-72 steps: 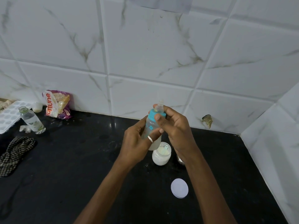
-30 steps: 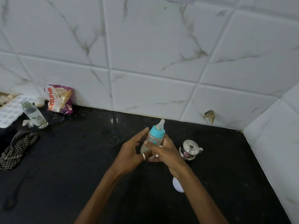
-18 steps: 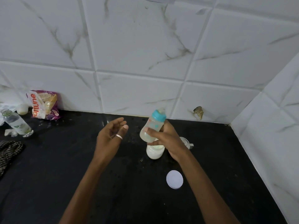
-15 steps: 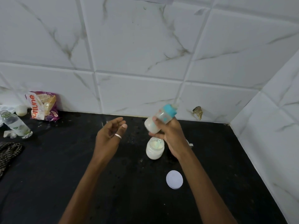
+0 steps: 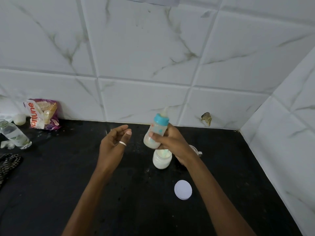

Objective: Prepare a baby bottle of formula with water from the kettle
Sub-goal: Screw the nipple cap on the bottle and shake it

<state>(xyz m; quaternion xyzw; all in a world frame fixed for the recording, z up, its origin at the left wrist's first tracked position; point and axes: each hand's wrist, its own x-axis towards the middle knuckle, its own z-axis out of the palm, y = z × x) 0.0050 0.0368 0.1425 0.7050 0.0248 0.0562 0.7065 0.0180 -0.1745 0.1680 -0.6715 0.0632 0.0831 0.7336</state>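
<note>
Baby bottle (image 5: 156, 132) is hanging in the air above the black table (image 5: 68, 176), tilting so that its teat (image 5: 165, 111) is pointing up and slightly right toward the tiled wall (image 5: 153, 48). A blue collar (image 5: 161, 120) is ringing its neck, and pale, milky liquid is filling the lower part. The right hand (image 5: 172, 143) is gripping the bottle low on its body, with fingers and thumb curling round it. The left hand (image 5: 112, 145) is hovering just to the left of the bottle, apart from it, with its fingers loosely spread, its palm turning toward the bottle, and nothing in its grasp; a ring (image 5: 122, 143) is showing on one finger. Directly beneath the bottle, an open white jar (image 5: 162, 161) is standing on the table, its mouth partly hidden by the right hand. A small metal vessel (image 5: 196, 149) is peeking out behind the right wrist, mostly hidden. A round white lid (image 5: 183, 189) is lying flat nearer the person, just beside the right forearm. Far to the left, a snack packet (image 5: 42, 114) is leaning against the wall, a clear plastic bottle (image 5: 14, 136) is standing near it, and a checked cloth (image 5: 8, 162) is lying at the table's left edge.
</note>
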